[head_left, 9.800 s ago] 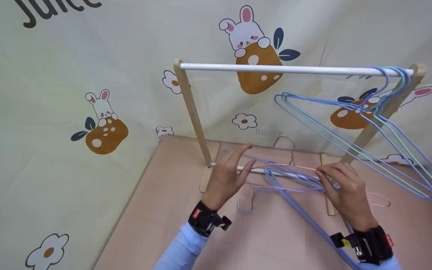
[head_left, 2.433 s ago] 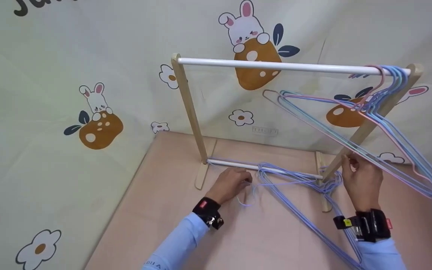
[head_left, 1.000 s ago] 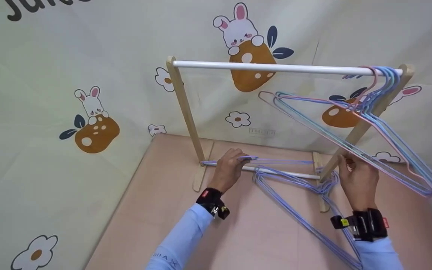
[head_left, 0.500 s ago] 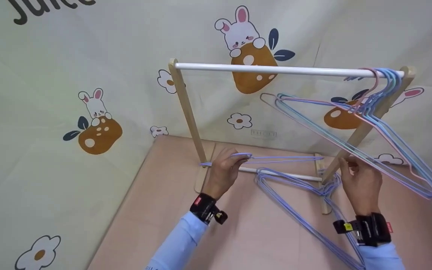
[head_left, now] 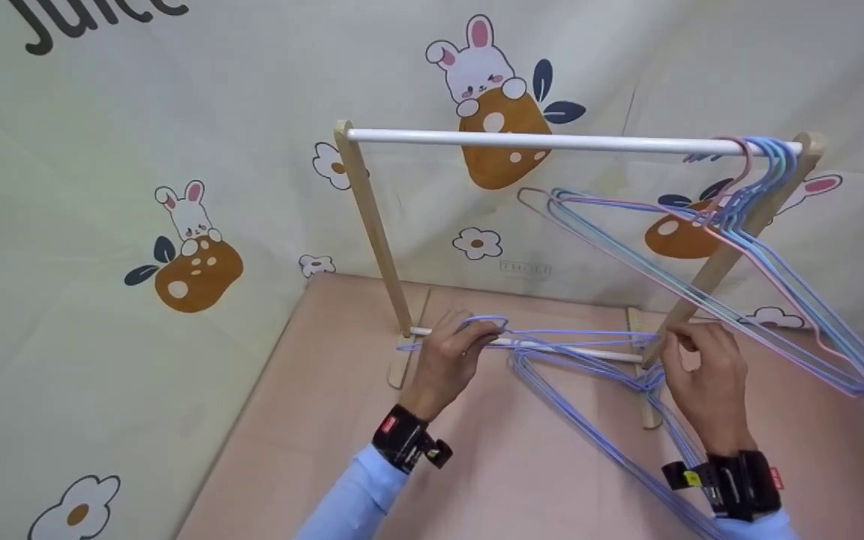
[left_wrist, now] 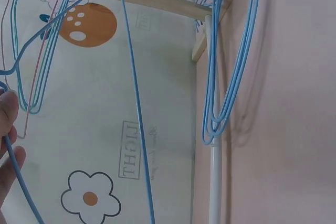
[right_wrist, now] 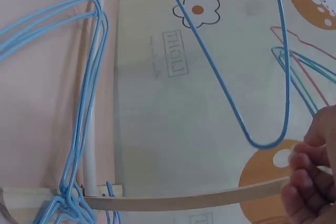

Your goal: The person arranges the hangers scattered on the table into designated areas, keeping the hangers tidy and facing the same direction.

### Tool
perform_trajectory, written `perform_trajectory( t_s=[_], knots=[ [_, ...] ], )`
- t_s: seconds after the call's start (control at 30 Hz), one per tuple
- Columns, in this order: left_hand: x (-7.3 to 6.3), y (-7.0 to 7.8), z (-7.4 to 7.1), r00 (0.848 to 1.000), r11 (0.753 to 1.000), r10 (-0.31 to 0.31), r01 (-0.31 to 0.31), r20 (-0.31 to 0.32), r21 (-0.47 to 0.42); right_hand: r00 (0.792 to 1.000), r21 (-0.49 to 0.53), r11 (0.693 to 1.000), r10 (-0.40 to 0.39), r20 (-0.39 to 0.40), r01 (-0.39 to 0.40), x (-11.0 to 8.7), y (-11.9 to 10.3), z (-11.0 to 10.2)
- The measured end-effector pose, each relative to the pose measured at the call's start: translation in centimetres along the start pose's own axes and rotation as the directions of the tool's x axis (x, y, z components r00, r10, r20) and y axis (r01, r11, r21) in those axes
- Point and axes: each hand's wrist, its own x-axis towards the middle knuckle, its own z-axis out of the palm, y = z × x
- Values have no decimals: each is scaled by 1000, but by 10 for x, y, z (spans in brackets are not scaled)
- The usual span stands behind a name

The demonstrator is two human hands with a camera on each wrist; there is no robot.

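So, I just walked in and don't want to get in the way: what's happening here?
A person is handling a blue hanger: the left hand holds it near its hook, while the right hand is near one end, apparently holding nothing. That hanger isn't on the rack's top bar. Pink, blue and green hangers hang at the bar's right end, and a bundle of blue hangers lies by the lower bar.
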Motion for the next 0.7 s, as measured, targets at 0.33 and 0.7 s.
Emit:
perform_trajectory(
  t_s=[0.33,0.7],
  knots=[
    [7,34,6,997,997,64,-65,49,28,958,188,947,-279,72,261,-5,-30,9],
    [12,50,18,995,995,92,-90,43,-52,918,267,918,-347,190,292,-8,-43,9]
  ],
)
